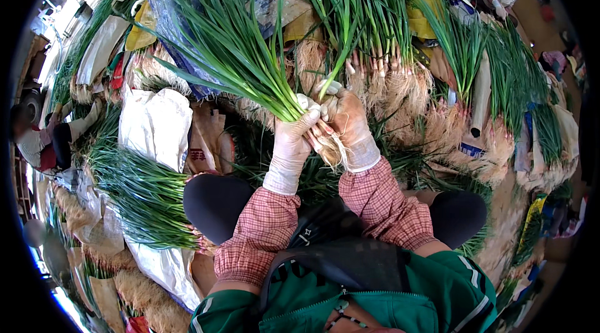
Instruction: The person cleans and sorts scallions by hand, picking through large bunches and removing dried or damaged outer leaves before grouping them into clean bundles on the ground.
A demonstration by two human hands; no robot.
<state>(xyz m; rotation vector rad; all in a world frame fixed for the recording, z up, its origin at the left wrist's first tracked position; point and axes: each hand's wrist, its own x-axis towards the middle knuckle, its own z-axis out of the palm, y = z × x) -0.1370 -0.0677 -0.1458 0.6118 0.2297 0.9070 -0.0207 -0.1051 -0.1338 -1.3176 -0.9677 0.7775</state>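
Note:
My left hand [289, 140], in a pale thin glove, is closed around a bunch of green garlic [259, 67]. The leaves fan up and to the left; the pinkish-white stem ends and thin roots poke out below the grip. Right beside it, my right hand [352, 122], gloved too, has its fingers curled around the white base of a single green garlic stalk [337, 70], whose leaf runs upward. Both hands meet over my lap, and the fingertips of the right are partly hidden behind the stems.
Rooted green garlic [381, 33] lies in a row ahead. A trimmed pile [140, 183] rests by my left knee, near a white sack [155, 124]. Loose leaves [250, 161] lie in front of my lap. Other people [47, 139] sit at far left and far right.

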